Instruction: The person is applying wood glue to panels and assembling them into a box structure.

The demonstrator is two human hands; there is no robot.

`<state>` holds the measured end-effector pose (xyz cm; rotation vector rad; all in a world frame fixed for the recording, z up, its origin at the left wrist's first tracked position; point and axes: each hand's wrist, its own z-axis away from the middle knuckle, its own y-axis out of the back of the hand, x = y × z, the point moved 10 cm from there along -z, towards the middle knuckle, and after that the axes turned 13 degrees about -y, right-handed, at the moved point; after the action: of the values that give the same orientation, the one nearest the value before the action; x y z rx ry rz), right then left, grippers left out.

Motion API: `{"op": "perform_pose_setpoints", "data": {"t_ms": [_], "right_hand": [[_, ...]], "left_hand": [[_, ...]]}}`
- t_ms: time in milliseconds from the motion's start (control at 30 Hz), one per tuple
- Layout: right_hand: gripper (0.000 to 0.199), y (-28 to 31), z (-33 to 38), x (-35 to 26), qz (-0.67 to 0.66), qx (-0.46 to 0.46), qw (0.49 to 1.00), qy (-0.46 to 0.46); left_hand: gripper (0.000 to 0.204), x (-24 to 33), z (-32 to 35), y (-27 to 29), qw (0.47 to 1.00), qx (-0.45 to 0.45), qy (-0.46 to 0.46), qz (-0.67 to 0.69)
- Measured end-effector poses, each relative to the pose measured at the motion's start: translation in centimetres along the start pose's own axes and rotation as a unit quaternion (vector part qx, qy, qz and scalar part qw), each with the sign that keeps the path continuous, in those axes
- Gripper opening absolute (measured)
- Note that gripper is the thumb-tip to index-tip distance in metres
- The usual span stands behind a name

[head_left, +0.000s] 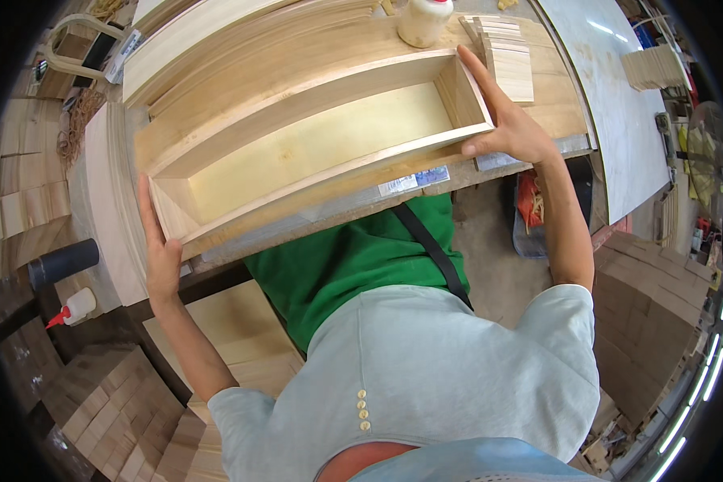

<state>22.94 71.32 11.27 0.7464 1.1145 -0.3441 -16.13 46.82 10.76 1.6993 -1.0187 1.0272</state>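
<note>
A long, shallow wooden box (313, 153) with thin pale walls and a flat bottom lies slanted across the workbench, its open side up and nothing inside. My left hand (164, 261) grips its left end, fingers stretched along the outer face and thumb by the near corner. At the right end, my right hand (518, 128) holds the short wall, with fingers along the outside and thumb at the near long wall. Just beyond the box stands a white bottle (422, 24) with a red top. A small pile of short wooden slats (506, 64) lies beyond my right hand.
Long boards (217, 60) are stacked along the bench's far side, more boards (112, 201) at its left. A red-nozzled bottle (80, 305) and dark cylinder (64, 263) sit at left. Wood stacks (120, 402) and brown stacks (643, 321) flank me. A grey table (618, 104) stands right.
</note>
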Motion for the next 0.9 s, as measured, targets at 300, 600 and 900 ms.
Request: {"op": "perform_pose_setpoints", "data": {"t_ms": [300,600,900], "right_hand": [[0.047,9.8,-0.9,-2.5,-0.019,0.216,0.976,0.037],[0.034,18.0,-17.9,1.5,0.295,0.297,0.908,-0.025],[0.028,16.7,-26.9,-1.3,0.4,0.37,0.838,0.035]], "left_hand": [[0.101,1.6,-1.5,-0.8,0.998,-0.023,0.033,-0.047],[0.095,0.9,-0.3,1.3,0.994,0.077,0.001,0.071],[0.052,-0.6,10.1,7.5,0.96,0.263,0.097,0.001]]}}
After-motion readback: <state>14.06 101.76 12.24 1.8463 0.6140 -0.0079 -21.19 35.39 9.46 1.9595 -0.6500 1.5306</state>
